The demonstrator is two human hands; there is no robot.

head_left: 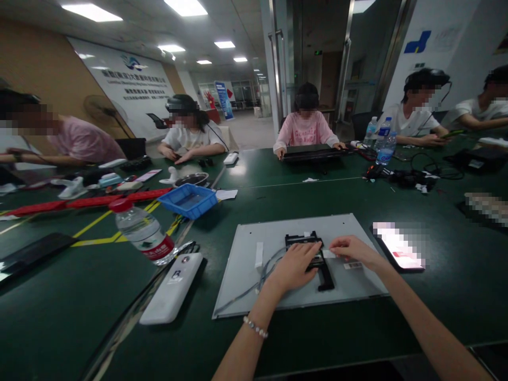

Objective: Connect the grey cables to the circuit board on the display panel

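A pale grey flat panel (289,233) lies on the green table in front of me. On its middle rests a black plastic frame (326,278), with thin grey cables (266,270) running off to its left. My left hand (298,259) lies flat over the frame, its fingers stretched out and covering part of it. Just to the right, my right hand (353,250) pinches the end of a small white strip (328,254), whose other end reaches the frame. Another white strip (259,254) and a printed label (353,265) are on the panel.
A white power bank (174,288), a water bottle (145,233) and a blue tray (189,200) stand left of the panel. A lit phone (399,246) lies to its right. Several people sit around the table; the one opposite holds a dark flat object (313,153).
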